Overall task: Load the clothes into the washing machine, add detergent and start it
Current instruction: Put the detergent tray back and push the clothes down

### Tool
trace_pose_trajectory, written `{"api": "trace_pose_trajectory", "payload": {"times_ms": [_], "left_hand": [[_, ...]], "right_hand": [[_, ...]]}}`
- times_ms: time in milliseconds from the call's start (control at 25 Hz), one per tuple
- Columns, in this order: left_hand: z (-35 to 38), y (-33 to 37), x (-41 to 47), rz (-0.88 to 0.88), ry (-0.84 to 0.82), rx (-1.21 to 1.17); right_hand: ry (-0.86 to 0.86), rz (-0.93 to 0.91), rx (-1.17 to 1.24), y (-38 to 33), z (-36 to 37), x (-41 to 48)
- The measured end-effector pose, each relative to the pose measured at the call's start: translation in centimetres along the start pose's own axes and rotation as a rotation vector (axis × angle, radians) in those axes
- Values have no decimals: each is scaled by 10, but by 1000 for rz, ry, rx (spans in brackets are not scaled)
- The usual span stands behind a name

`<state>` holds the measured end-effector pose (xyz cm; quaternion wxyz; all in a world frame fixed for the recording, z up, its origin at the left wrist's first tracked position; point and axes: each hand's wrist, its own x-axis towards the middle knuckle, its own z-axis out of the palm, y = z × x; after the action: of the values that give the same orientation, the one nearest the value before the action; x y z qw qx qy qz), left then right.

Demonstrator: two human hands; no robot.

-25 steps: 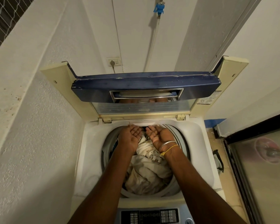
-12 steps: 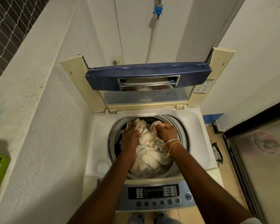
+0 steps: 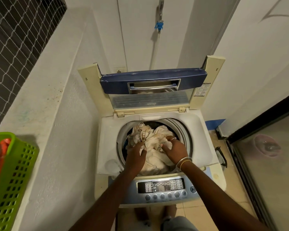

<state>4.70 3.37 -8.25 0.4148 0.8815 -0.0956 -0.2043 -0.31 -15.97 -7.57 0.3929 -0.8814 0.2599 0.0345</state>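
Gripping folds of the cream clothes (image 3: 151, 140) heaped in the open washing machine (image 3: 107, 144), a person's left hand (image 3: 135, 155) and right hand (image 3: 173, 150) would do best to press the load evenly below the rim.

Cream clothes (image 3: 154, 144) in a white washing machine (image 3: 200, 135) with blue lid (image 3: 150, 79); green basket (image 3: 15, 172)
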Motion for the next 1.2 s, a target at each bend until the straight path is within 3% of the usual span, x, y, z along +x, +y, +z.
{"api": "trace_pose_trajectory", "payload": {"times_ms": [160, 360, 1200], "left_hand": [[-9, -3, -6, 101, -5, 88], [-13, -3, -12, 222, -1, 231], [7, 25, -69, 317, 10, 535]], "right_hand": [[-34, -183, -275, 2, -2, -10], [-24, -253, -491, -9, -6, -24], [-140, -318, -413, 36, -35, -76]]}}
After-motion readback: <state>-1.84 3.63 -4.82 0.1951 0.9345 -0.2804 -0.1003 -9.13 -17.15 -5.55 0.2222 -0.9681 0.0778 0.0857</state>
